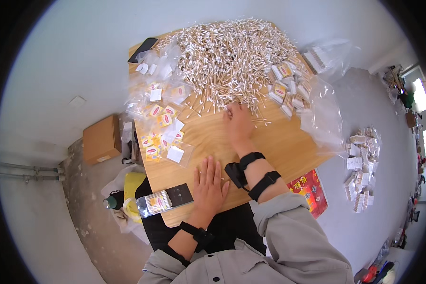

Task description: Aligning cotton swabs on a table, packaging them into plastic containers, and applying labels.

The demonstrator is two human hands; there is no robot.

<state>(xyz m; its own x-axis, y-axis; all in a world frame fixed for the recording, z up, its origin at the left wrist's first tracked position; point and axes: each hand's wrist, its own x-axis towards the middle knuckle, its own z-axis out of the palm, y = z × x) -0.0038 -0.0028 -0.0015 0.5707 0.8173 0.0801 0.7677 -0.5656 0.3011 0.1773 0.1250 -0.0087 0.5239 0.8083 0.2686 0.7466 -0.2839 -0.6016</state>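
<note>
A large heap of wooden-stick cotton swabs (232, 57) covers the far part of the wooden table (199, 135). At its near edge, my right hand (239, 124) is closed, fingertips curled in against the loose swabs; whatever they hold is hidden. My left hand (209, 187) lies flat near the table's front edge, fingers stretched out, with a thin swab stick by its fingertips. To its left, a clear bag of cotton swabs (158, 202) rests partly on a flat black block (180, 194) and hangs past the table edge.
Clear bags with yellow-and-white cards (164, 119) spread along the left side. Packed swab bundles (284, 90) and an empty plastic bag (324, 116) lie on the right. A black phone (143, 50) sits far left. On the floor are a cardboard box (102, 139) and more bagged bundles (362, 165).
</note>
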